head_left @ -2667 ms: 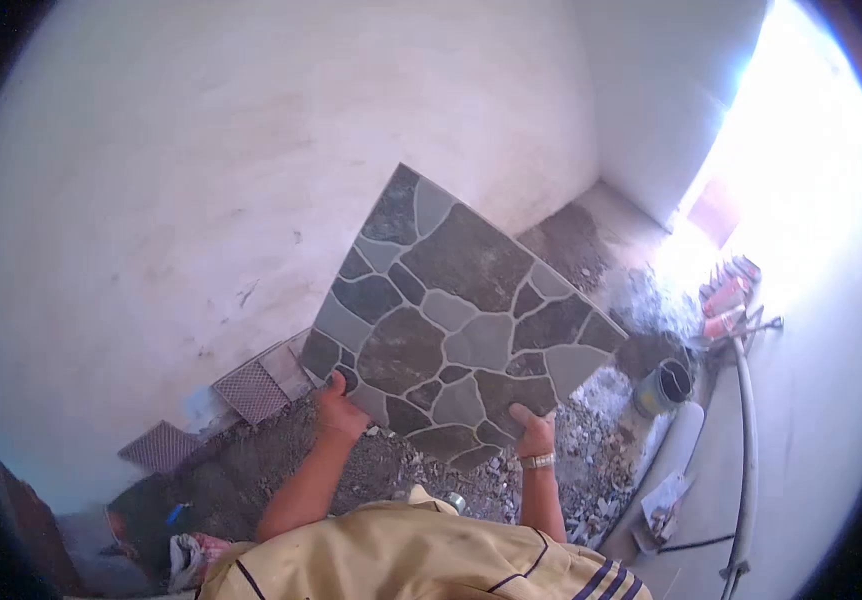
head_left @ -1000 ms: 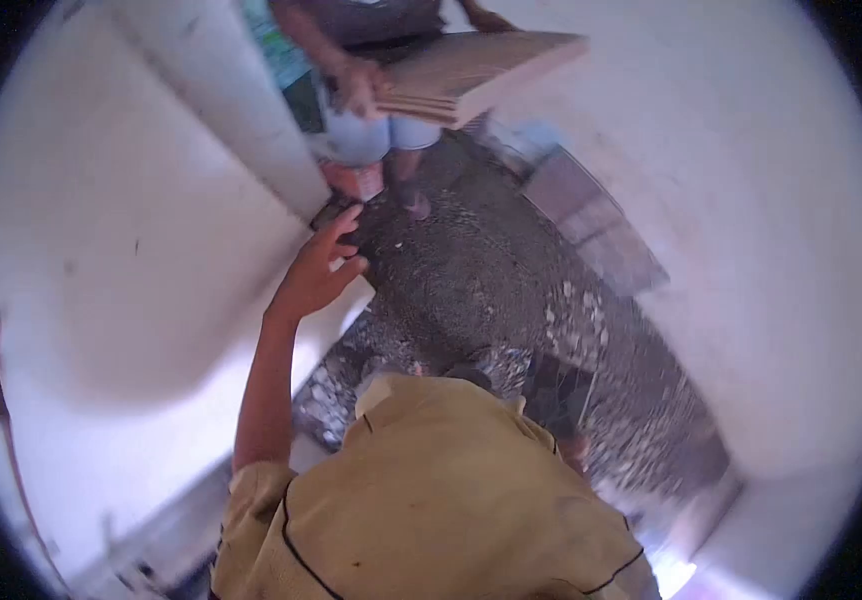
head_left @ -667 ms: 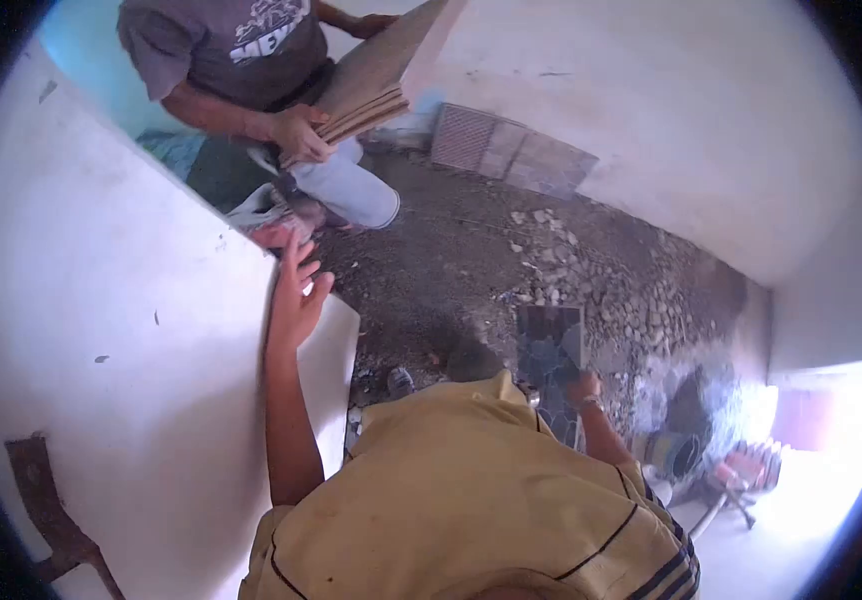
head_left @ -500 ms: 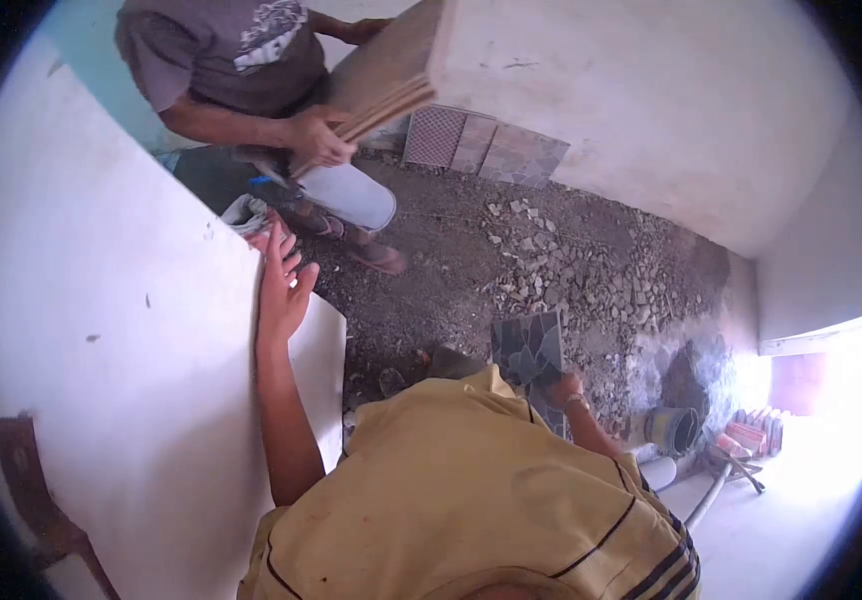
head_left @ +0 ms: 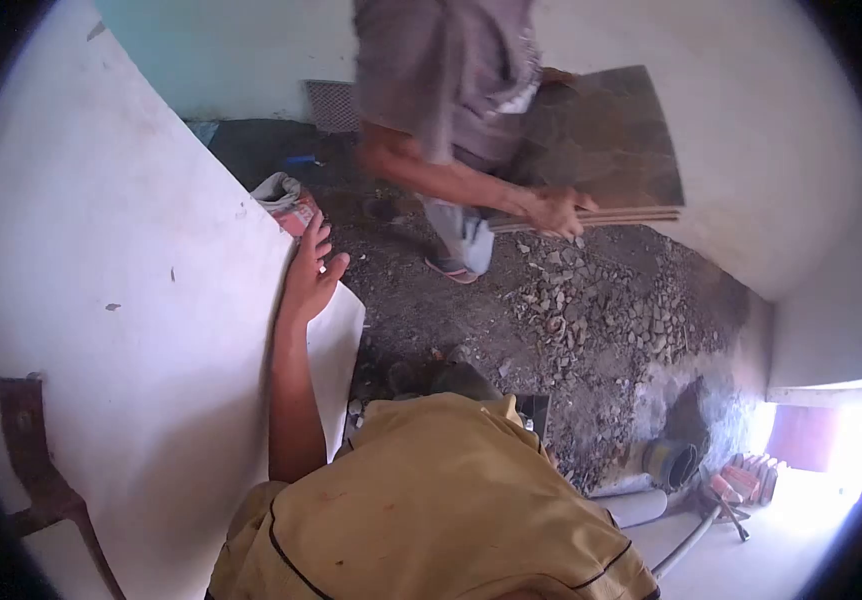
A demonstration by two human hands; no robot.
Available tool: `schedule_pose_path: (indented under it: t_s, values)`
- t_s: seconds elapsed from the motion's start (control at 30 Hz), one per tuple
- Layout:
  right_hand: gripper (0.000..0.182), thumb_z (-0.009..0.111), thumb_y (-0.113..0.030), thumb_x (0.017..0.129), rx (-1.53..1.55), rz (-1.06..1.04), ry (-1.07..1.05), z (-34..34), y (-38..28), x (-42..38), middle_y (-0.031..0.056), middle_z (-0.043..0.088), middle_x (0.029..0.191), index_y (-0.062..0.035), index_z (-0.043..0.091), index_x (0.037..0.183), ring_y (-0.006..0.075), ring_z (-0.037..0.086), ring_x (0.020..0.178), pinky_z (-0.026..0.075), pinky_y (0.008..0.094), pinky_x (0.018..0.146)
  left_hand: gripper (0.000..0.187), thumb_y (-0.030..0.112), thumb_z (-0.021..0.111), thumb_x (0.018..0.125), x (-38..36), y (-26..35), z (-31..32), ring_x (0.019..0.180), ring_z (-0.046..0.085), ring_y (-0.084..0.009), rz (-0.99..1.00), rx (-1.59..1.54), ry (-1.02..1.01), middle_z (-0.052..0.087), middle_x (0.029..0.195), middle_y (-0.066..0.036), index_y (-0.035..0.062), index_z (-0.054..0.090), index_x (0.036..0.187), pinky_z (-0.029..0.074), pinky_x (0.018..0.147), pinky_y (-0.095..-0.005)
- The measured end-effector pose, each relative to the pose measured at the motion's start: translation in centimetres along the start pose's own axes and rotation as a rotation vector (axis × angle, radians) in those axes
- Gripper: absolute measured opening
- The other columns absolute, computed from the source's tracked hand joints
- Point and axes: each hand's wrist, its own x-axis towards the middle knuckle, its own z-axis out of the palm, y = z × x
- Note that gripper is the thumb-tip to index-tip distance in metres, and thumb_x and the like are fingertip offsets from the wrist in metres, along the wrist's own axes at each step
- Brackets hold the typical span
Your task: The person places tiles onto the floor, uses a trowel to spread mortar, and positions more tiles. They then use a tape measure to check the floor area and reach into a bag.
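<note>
My left hand (head_left: 313, 278) rests against the edge of the white wall (head_left: 181, 300), its fingers spread and holding nothing. Just beyond those fingertips stands a red and white sack (head_left: 291, 205). My right hand is hidden behind my yellow shirt (head_left: 431, 490). A small dark corner of a patterned tile (head_left: 531, 408) shows past the shirt front; whether my right hand is on it cannot be seen.
A co-worker (head_left: 451, 90) crosses ahead carrying a stack of large tiles (head_left: 611, 140). Broken rubble (head_left: 601, 300) covers the dirt floor. A bucket (head_left: 671, 460) and several stacked bags (head_left: 751, 478) are at right. A patterned tile (head_left: 331, 105) leans at the back wall.
The co-worker has walked to the right with the tiles. My right hand and most of the dark tile have gone out of sight behind my body. My left hand stays at the wall edge.
</note>
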Motion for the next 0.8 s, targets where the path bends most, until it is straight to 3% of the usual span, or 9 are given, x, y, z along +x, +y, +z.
schedule_pose_path:
  t_s: [0.17, 0.27, 0.37, 0.4, 0.5, 0.6, 0.7, 0.8]
  values:
    - [0.031, 0.062, -0.030, 0.081, -0.005, -0.040, -0.041, -3.0, -1.9, 1.8, 0.0194, 0.068, 0.097, -0.0038, 0.067, 0.097, 0.0316, 0.067, 0.090, 0.054, 0.0405, 0.074, 0.072, 0.014, 0.063, 0.087, 0.3, -0.8, 1.0, 0.124, 0.047, -0.0336, -0.045, -0.032, 0.092, 0.042, 0.139, -0.024, 0.0125, 0.024, 0.147, 0.042, 0.098, -0.0434]
    - [0.032, 0.063, -0.030, 0.080, -0.015, -0.074, -0.056, -5.1, -2.5, 3.8, 0.0191, 0.068, 0.097, -0.0040, 0.067, 0.098, 0.0320, 0.067, 0.091, 0.054, 0.0407, 0.074, 0.061, 0.015, 0.063, 0.087, 0.8, -2.4, 2.4, 0.122, 0.050, -0.0288, 0.166, 0.451, 0.199, 0.048, 0.133, -0.024, 0.0074, 0.036, 0.141, 0.046, 0.094, -0.0374]
    - [0.032, 0.064, -0.030, 0.079, -0.020, -0.107, -0.067, -7.1, -3.7, 6.3, 0.0189, 0.068, 0.097, -0.0041, 0.067, 0.098, 0.0323, 0.067, 0.091, 0.054, 0.0409, 0.075, 0.054, 0.017, 0.063, 0.086, 0.6, -3.8, 5.2, 0.114, 0.057, -0.0284, -0.009, 0.370, 0.090, 0.054, 0.125, -0.024, 0.0034, 0.044, 0.135, 0.049, 0.087, -0.0350]
    - [0.033, 0.064, -0.030, 0.079, -0.022, -0.118, -0.069, -7.8, -4.1, 7.3, 0.0188, 0.068, 0.097, -0.0042, 0.067, 0.098, 0.0324, 0.067, 0.091, 0.054, 0.0409, 0.075, 0.051, 0.020, 0.064, 0.085, 0.5, -4.8, 6.6, 0.102, 0.063, -0.0314, -0.114, 0.283, 0.041, 0.059, 0.119, -0.023, 0.0032, 0.049, 0.131, 0.051, 0.081, -0.0379]
    - [0.033, 0.065, -0.031, 0.078, -0.036, -0.163, -0.078, -9.9, -5.4, 10.6, 0.0186, 0.068, 0.098, -0.0043, 0.067, 0.098, 0.0327, 0.066, 0.091, 0.054, 0.0411, 0.075, 0.052, 0.024, 0.066, 0.083, 0.4, -8.2, 10.2, 0.094, 0.066, -0.0324, -0.209, 0.274, -0.199, 0.063, 0.112, -0.023, 0.0033, 0.052, 0.128, 0.052, 0.079, -0.0382]
    - [0.034, 0.065, -0.031, 0.077, -0.040, -0.225, -0.069, -12.4, -7.6, 14.6, 0.0184, 0.068, 0.098, -0.0045, 0.067, 0.099, 0.0331, 0.066, 0.092, 0.054, 0.0413, 0.075, 0.049, 0.027, 0.067, 0.082, 0.5, -8.9, 13.4, 0.094, 0.066, -0.0320, -0.256, 0.433, -0.362, 0.065, 0.106, -0.023, 0.0032, 0.056, 0.124, 0.052, 0.080, -0.0388]
    - [0.035, 0.066, -0.031, 0.077, -0.069, -0.224, -0.100, -13.0, -7.9, 16.1, 0.0182, 0.068, 0.098, -0.0046, 0.067, 0.099, 0.0334, 0.066, 0.092, 0.054, 0.0414, 0.075, 0.050, 0.028, 0.068, 0.084, 0.8, -12.1, 15.7, 0.098, 0.065, -0.0299, -0.252, 0.312, -0.374, 0.064, 0.111, -0.021, 0.0038, 0.054, 0.126, 0.051, 0.084, -0.0384]
    - [0.035, 0.067, -0.031, 0.076, -0.099, -0.262, -0.107, -15.0, -10.4, 19.0, 0.0180, 0.068, 0.098, -0.0048, 0.067, 0.099, 0.0337, 0.066, 0.092, 0.054, 0.0416, 0.076, 0.062, 0.043, 0.068, 0.081, 1.9, -15.9, 16.7, 0.104, 0.062, -0.0331, -0.329, 0.456, -0.417, 0.060, 0.119, -0.022, 0.0035, 0.054, 0.128, 0.050, 0.088, -0.0417]
